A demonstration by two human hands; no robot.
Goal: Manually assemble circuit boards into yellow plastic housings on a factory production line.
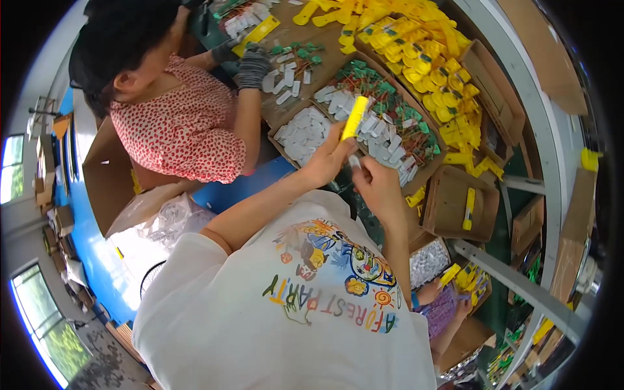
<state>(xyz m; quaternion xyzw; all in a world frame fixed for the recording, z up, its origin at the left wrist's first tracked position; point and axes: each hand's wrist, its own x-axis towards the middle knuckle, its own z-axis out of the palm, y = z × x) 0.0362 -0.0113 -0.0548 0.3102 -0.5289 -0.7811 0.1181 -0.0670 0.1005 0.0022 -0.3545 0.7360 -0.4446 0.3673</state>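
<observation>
My left hand (327, 160) is closed round the lower end of a long yellow plastic piece (355, 118), which points up and away from me. Close beside it, my right hand (379, 186) has its fingers pinched on a small pale piece (354, 161), whose exact kind I cannot make out. Just beyond both hands is a carton of white flat packs wired to green circuit boards (406, 116). To its left sits a smaller carton of loose white pieces (303, 135).
A heap of yellow plastic parts (422, 62) fills the far right. Near my right stands a cardboard box (448, 214) holding one yellow piece. A co-worker's gloved hand (254, 67) works at the far left; another person's hand (428, 294) is at lower right. A metal bar (520, 286) crosses there.
</observation>
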